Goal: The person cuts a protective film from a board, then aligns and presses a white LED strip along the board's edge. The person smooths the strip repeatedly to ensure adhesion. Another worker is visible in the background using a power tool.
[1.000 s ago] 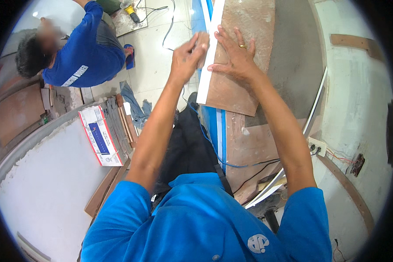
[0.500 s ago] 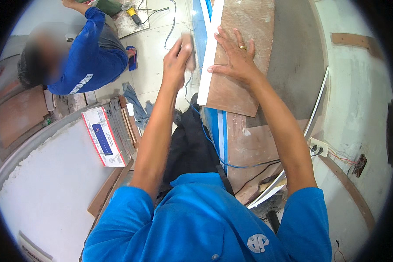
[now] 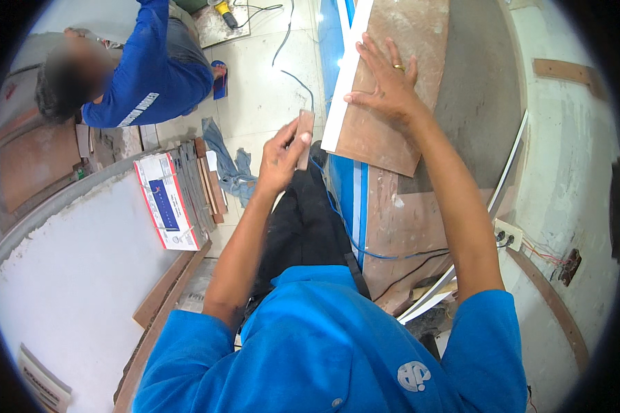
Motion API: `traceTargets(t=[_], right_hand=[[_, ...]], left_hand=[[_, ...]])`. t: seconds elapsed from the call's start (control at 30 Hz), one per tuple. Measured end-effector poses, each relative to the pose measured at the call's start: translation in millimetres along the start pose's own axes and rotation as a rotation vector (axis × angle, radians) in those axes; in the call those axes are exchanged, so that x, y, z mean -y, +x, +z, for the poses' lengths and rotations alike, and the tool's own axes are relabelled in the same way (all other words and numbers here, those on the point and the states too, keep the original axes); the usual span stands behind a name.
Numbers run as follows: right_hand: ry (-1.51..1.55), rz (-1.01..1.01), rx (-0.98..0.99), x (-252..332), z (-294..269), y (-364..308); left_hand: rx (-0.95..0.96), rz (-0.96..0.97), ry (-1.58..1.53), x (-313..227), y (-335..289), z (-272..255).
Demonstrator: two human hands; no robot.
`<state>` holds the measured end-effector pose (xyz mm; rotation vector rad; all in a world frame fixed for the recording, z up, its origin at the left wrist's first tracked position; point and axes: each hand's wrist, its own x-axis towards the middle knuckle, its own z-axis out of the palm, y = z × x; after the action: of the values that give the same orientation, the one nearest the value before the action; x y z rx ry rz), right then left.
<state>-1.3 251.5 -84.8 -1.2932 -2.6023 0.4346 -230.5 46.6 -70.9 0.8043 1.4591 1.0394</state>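
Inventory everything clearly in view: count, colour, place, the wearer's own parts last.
Block: one, brown, in the left hand
Board: one, brown, under the right hand
Strip: one, white, along the board's left edge
Co-worker: one, blue top, upper left
Power tool: one, yellow and black, top edge
Cloth: seemingly one, faded blue, on the floor
Strapped box: one, white, red and blue, left
Socket plate: one, white, right
Blue cable: one, blue, lower centre
Trousers: one pair, black, centre
Shirt: one, blue, bottom
Left hand: one, bare, gripping the block
Right hand: one, bare, spread on the board
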Motion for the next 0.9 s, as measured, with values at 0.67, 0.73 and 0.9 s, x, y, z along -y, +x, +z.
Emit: traceTargets(t=[0.67,0.73,0.9], right_hand=[[0.005,0.025,0.058,-3.6,0.3,3.0],[0.005,0.032,0.057,-1.7,-1.4,1.3],[-0.002,0.027,0.088,5.3,-3.5,6.9]], left_hand=[[-0.076,0.217,0.145,5.5,46.8,24.7],[-0.081,0.19,0.131,4.5,42.3,26.3],[-0.087,0.205,0.081,-28.2,118.0,35.4]])
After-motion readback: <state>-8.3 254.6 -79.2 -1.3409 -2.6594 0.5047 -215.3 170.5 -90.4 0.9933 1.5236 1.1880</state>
